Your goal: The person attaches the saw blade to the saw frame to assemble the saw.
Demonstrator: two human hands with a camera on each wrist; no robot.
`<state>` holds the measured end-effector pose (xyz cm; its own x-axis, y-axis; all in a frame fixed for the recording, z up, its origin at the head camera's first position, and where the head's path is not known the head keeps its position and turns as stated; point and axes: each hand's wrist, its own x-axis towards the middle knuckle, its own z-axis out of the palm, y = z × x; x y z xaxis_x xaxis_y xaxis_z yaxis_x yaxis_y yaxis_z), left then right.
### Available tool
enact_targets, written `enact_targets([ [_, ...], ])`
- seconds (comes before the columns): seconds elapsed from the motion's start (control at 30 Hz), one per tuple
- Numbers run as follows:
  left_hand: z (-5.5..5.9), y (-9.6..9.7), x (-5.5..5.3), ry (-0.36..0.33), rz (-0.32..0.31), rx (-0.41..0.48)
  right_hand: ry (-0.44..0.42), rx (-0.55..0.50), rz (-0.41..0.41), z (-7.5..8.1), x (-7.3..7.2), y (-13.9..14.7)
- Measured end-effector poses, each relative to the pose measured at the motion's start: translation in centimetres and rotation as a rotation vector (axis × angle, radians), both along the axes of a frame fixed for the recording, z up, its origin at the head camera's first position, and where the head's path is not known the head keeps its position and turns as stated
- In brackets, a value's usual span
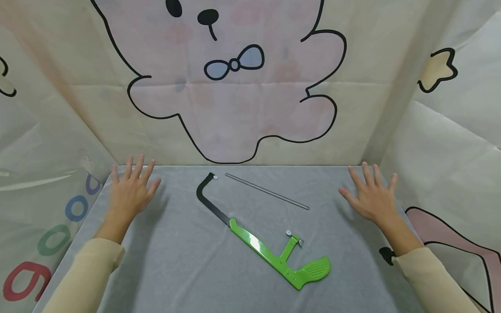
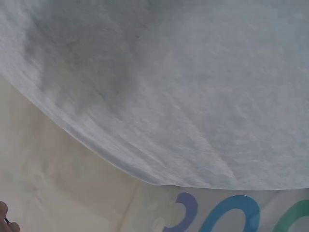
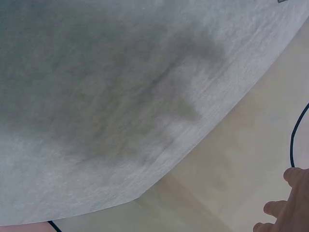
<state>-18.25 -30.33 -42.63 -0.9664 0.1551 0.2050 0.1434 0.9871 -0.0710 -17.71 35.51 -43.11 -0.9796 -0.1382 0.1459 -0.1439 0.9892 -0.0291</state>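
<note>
A hacksaw frame (image 1: 254, 243) with a green handle and a dark curved front lies slantwise on the grey cloth, without a blade fitted across it. Behind it lies a thin saw blade (image 1: 267, 191), apart from the frame. My left hand (image 1: 131, 191) is held over the table's far left, fingers spread, holding nothing. On the far right my right hand (image 1: 372, 198) is likewise spread and holds nothing. In the left wrist view only fingertips (image 2: 8, 217) show at the lower left corner. Some right fingers (image 3: 289, 203) appear at the lower right of the right wrist view.
Grey cloth covers the table (image 1: 176, 269). A back wall sheet (image 1: 235, 100) printed with a pink bear rises at the table's far edge. Printed side sheets (image 1: 47, 165) stand at left and right. Small wing nuts (image 1: 300, 242) sit on the saw's green post.
</note>
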Motion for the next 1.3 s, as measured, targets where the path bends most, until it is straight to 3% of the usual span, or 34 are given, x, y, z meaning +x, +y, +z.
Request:
enact_targets([
  [0.17,0.2,1.4,0.0,0.041,-0.023,-0.024,0.007,0.018,0.025,0.2,0.0,-0.7],
  [0.67,0.0,6.2,-0.1,0.100,-0.148,0.015,0.004,0.057,0.110,0.3,0.3,-3.6],
  [1.0,0.0,9.3,1.2,0.104,-0.260,-0.008,0.013,0.035,0.188,0.2,0.6,-5.2],
  [1.3,-0.3,12.0,2.0,0.123,-0.357,-0.044,0.071,-0.010,0.281,0.0,0.8,-6.5],
])
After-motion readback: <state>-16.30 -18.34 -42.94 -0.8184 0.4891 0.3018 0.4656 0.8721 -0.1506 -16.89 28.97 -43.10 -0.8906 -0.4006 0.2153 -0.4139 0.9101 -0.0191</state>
